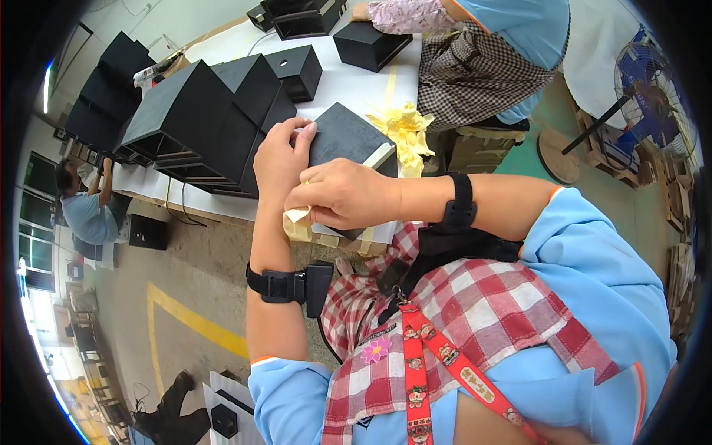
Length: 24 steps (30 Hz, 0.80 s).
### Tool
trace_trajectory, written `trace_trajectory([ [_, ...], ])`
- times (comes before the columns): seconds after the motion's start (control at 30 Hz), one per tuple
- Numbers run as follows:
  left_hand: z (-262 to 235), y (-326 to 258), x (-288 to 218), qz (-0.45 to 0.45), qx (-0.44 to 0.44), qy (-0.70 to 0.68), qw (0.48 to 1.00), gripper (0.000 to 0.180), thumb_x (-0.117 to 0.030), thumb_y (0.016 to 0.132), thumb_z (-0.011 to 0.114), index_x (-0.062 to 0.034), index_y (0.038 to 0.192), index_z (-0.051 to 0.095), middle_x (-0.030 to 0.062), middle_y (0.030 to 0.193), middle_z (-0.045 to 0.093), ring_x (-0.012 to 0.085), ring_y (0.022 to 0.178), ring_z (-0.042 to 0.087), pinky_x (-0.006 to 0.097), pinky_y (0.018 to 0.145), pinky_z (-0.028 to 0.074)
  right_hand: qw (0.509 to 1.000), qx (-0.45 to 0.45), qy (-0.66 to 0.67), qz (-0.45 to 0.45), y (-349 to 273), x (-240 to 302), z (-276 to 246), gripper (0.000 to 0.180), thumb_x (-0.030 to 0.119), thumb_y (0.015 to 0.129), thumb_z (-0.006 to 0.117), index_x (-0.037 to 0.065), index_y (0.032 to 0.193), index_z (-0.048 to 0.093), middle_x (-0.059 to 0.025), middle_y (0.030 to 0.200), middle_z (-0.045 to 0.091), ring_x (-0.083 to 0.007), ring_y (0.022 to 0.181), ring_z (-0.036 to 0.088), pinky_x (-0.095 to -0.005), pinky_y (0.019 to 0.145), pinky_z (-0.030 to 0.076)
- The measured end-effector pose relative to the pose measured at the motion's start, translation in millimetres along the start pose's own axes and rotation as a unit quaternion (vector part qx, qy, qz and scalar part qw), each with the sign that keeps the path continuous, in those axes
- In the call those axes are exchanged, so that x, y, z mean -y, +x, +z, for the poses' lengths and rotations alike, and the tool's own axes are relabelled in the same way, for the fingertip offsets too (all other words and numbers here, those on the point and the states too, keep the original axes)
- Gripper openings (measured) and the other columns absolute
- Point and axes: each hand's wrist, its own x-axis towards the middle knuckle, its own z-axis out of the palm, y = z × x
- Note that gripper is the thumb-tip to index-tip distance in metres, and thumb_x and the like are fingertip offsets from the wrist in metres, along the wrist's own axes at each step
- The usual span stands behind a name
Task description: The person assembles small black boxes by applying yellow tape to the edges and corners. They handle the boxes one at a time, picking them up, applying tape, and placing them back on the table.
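A black box (345,133) stands on the table in front of me, with a pale yellow tape strip (380,155) along its right edge. My left hand (285,152) is closed on the box's left edge, its fingers bent. Over my left wrist crosses my right hand (345,194), its fingers pinched on a piece of yellow masking tape (298,225) that hangs below them. The lower part of the box is hidden behind my right hand. Beside the box's right side lies a crumpled heap of yellow tape (406,135).
Large black boxes (182,122) stand on the left of the white-covered table (363,85). A co-worker's arm (411,15) reaches to another black box (371,44) at the far side. A fan (656,96) stands at right. Another person (89,211) is at far left.
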Motion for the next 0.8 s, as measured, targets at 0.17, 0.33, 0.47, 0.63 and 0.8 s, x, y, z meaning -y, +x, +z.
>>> trace_trajectory([
  [0.17,-2,-2,4,-0.039,0.008,-0.036,0.999,0.029,-0.039,0.085,0.054,-0.0149,0.095,0.067,0.0088,0.087,0.066,0.0308,0.079,0.062,0.038,0.07,0.048,1.0,0.007,0.013,0.015,6,5,3,0.017,0.006,0.074,0.065,0.006,0.09,0.059,-0.0104,0.069,0.056,-0.0294,0.068,0.058,-0.0373,0.059,0.046],
  [0.33,1,0,11,-0.034,0.013,-0.036,0.999,0.031,-0.043,0.083,0.053,-0.0188,0.097,0.067,0.0107,0.088,0.066,0.0328,0.083,0.063,0.039,0.071,0.049,0.985,0.027,0.094,0.139,4,6,-5,0.016,0.017,0.086,0.057,0.005,0.094,0.063,-0.015,0.074,0.064,-0.0297,0.067,0.063,-0.0345,0.061,0.049],
  [0.47,-2,-2,11,-0.042,0.029,-0.026,0.998,0.037,-0.049,0.081,0.054,-0.0207,0.1,0.066,0.0103,0.089,0.067,0.0303,0.085,0.064,0.038,0.074,0.05,0.969,-0.026,0.125,0.214,10,15,-10,0.016,0.016,0.088,0.056,0.002,0.094,0.062,-0.0118,0.072,0.062,-0.0208,0.066,0.063,-0.0309,0.058,0.047],
  [0.63,0,-1,13,-0.037,0.044,0.006,0.998,0.04,-0.051,0.082,0.05,-0.0219,0.103,0.067,0.0082,0.092,0.067,0.0283,0.088,0.063,0.037,0.076,0.049,0.998,-0.014,-0.032,0.052,3,8,2,0.013,0.009,0.08,0.061,0.004,0.092,0.06,-0.0116,0.073,0.059,-0.0287,0.068,0.06,-0.0352,0.06,0.046],
  [0.8,0,-1,11,-0.026,0.05,0.014,0.998,0.04,-0.05,0.082,0.05,-0.021,0.104,0.067,0.0089,0.093,0.067,0.0284,0.089,0.063,0.038,0.077,0.048,0.999,0.013,-0.033,0.023,3,6,3,0.014,0.007,0.077,0.063,0.005,0.091,0.06,-0.0116,0.074,0.059,-0.0293,0.068,0.06,-0.036,0.059,0.046],
])
